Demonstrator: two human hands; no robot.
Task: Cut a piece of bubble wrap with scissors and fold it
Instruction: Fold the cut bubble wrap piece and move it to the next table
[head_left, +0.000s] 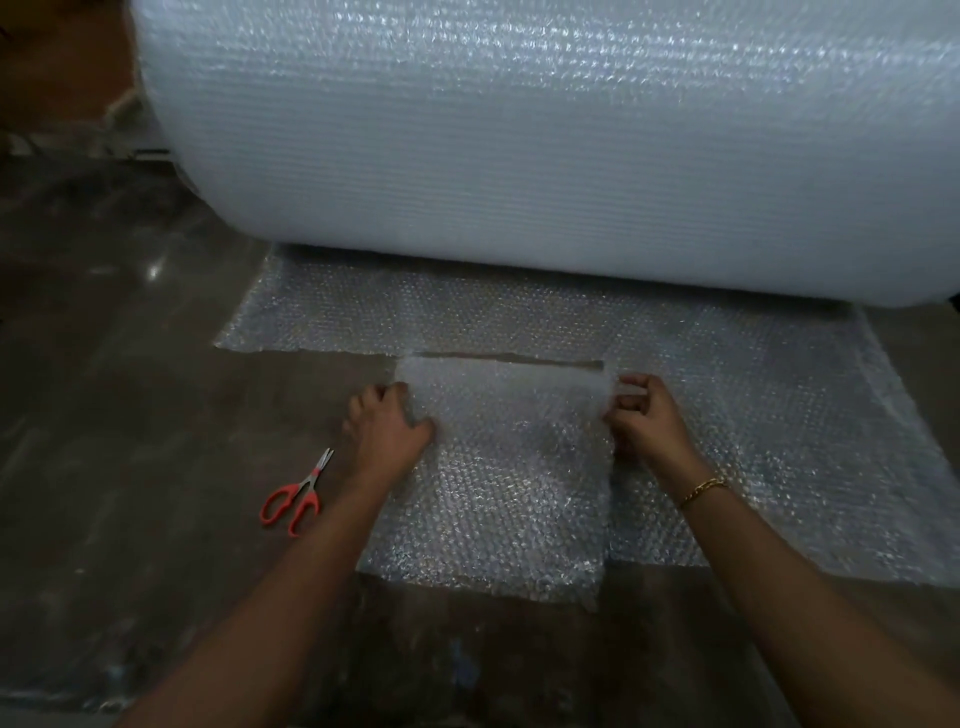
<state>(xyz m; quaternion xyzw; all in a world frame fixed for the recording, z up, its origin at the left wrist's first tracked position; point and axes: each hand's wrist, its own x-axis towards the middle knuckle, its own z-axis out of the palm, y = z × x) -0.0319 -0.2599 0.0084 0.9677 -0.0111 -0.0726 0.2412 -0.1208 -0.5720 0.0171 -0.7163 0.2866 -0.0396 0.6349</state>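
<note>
2 hands, head view: left hand (389, 422) and right hand (645, 418) each pinch a far corner of the cut bubble wrap piece (511, 499), which lies on the floor (130, 364) between them, long axis toward the roll (519, 156). Fold probably comes nearward; scissors (295, 496) lie aside, left.

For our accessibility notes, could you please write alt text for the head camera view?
The left hand and right hand grip the far edge of a cut piece of bubble wrap on the floor, before a large bubble wrap roll. Red-handled scissors lie left of the hands.
</note>
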